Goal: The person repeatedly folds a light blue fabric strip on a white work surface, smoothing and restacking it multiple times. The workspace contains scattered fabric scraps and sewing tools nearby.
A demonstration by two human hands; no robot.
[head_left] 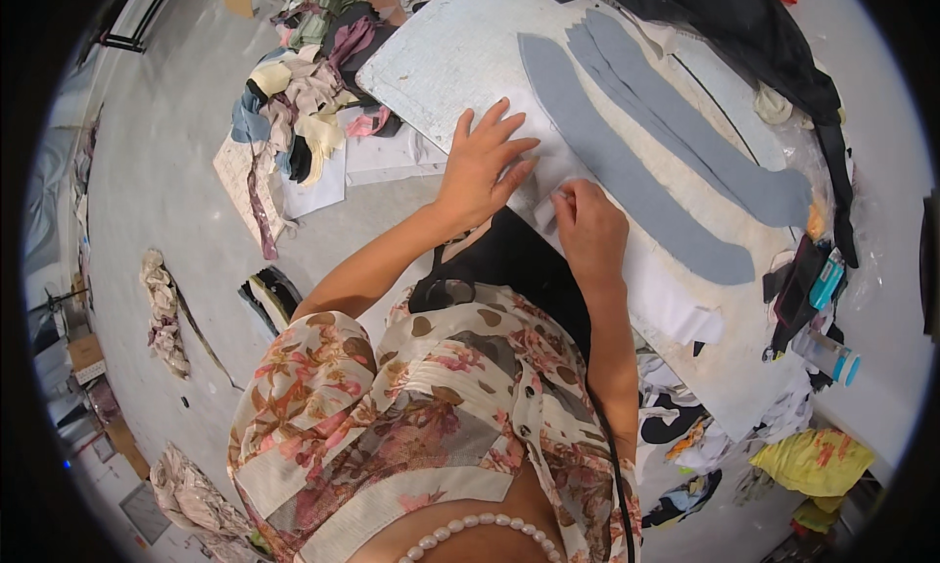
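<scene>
Right fingers [565,200] pinch whitish material [544,211]; curved blue-grey strip [612,162] nearby.

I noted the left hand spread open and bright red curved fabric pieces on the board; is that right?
The colour is wrong: in the head view, the curved fabric pieces on the board are grey-blue. The left hand is indeed spread open.

Right hand [592,228] bent over a small pale item [548,209], partly covered by the fingertips; its kind too small to tell. Black cloth [725,24] runs out past the top edge, bead necklace [477,520] past the lower one. Grey-blue strips [676,122] overlap, lower layers hidden, count unclear.
</scene>
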